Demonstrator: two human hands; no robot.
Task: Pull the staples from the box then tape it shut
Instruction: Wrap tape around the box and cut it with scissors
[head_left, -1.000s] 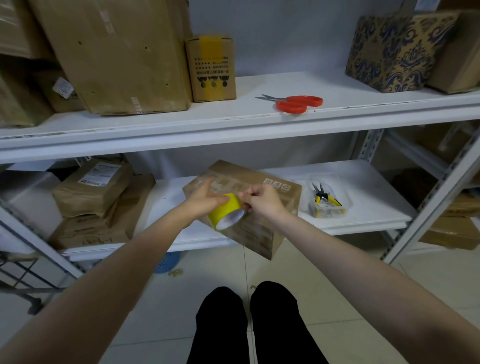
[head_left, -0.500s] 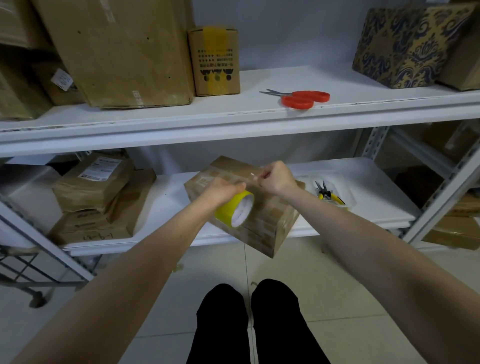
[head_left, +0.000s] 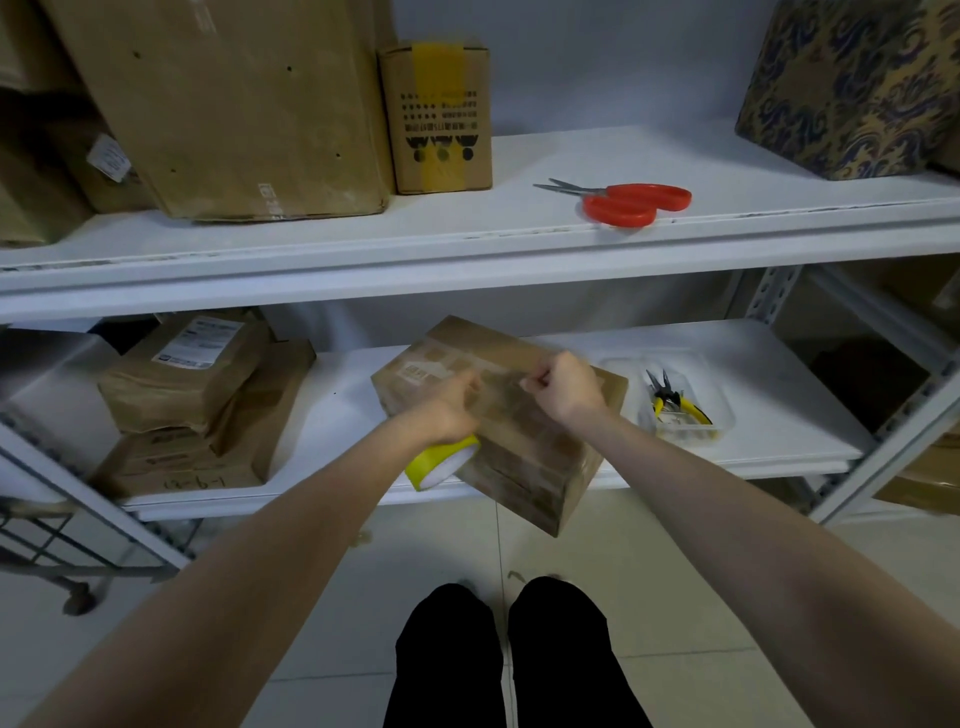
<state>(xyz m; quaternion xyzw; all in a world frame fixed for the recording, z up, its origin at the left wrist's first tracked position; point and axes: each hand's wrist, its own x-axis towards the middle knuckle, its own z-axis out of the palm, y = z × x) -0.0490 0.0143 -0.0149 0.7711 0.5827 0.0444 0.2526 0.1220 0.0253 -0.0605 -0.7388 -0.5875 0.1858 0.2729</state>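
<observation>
On the lower shelf (head_left: 753, 374) in front of me sits the brown box (head_left: 535, 457), turned at an angle so one corner sticks out past the shelf's front edge. Both my hands are just above its top.

My left hand (head_left: 452, 405) is curled round the yellow tape roll (head_left: 439, 462), which shows below my wrist at the box's near left side. My right hand (head_left: 566, 389) is closed in a pinch, thumb against fingers, on the end of a clear strip of tape (head_left: 501, 384) that stretches from the roll across the top of the box. That strip is blurred, and I cannot tell whether it touches the cardboard.

Just to the right of the box, on the same shelf, a clear plastic tray (head_left: 722, 426) holds pliers (head_left: 675, 408) with yellow and black handles. At the left end of the shelf lies a stack of brown paper parcels (head_left: 187, 374), the top one with a white label.

On the upper shelf (head_left: 519, 244) red-handled scissors (head_left: 631, 202) lie near the front edge, blades pointing left. Behind them to the left stands a small carton (head_left: 441, 114) with a yellow tape stripe, touching a large carton (head_left: 234, 104) beside it. A patterned blue and gold box (head_left: 852, 88) sits at the far right.

Below, my legs in black trousers (head_left: 498, 654) stand on the pale tiled floor (head_left: 675, 597).
</observation>
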